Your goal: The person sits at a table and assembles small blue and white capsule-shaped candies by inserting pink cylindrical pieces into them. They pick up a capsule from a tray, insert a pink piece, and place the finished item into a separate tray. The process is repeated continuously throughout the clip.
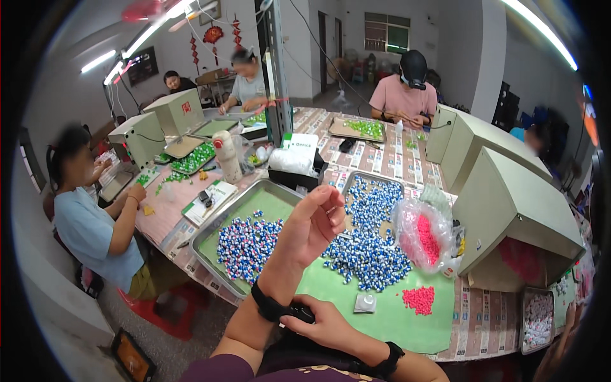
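My left hand (316, 216) is raised over the table with its palm turned inward and its fingers loosely bent, holding nothing. A black wristband (270, 304) with a small dark device goes around my left wrist. My right hand (323, 326) grips this band from below, thumb against the device. Behind my left arm lies a metal tray (207, 245) with many small blue, white and pink pieces (245, 245). Beyond my hands, a heap of blue-and-white pieces (369, 258) spreads over a green mat (324, 286). Small pink pieces (418, 300) lie at the mat's right, near a small white square block (365, 303).
A clear plastic bag (407, 223) holds more pink pieces. To its right stands a beige box-shaped hood (509, 213). A tray of pale pieces (536, 321) sits at the right edge. A bottle (226, 156) and a metal post (275, 76) stand farther back. Several people work around the table.
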{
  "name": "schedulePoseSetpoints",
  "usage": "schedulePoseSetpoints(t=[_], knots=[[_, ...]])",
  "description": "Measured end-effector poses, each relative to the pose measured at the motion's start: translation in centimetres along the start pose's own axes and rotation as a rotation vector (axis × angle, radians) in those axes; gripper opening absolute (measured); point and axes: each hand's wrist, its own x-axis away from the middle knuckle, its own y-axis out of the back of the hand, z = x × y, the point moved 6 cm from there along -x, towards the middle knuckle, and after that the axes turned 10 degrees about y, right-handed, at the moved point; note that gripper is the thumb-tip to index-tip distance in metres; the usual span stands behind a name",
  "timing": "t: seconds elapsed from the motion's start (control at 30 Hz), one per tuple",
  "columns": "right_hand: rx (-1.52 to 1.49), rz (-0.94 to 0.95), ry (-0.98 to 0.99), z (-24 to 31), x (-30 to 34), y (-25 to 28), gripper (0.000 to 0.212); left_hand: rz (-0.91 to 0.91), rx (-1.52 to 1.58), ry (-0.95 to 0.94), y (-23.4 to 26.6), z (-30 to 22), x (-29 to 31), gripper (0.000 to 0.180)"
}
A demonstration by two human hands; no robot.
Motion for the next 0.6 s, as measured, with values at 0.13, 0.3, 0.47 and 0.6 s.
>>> schedulePoseSetpoints(t=[0.13,0.3,0.47,0.6], knots=[[-0.026,-0.013,-0.035,-0.7,0.1,0.3,0.053,0.04,0.227,0.053,2.0,0.9,-0.1,0.018],[-0.027,0.042,-0.143,-1.7,-0.3,0.9,0.047,-0.369,-0.692,-0.313,3.3,1.3,0.8,0.009],[-0.042,0.053,-0.129,-2.2,0.0,0.9,0.053,-0.319,-1.014,-0.439,1.8,2.3,0.9,0.01],[0.013,0.124,-0.138,-1.8,-0.2,1.7,0.061,-0.24,-0.588,-0.194,2.1,3.0,0.6,0.008]])
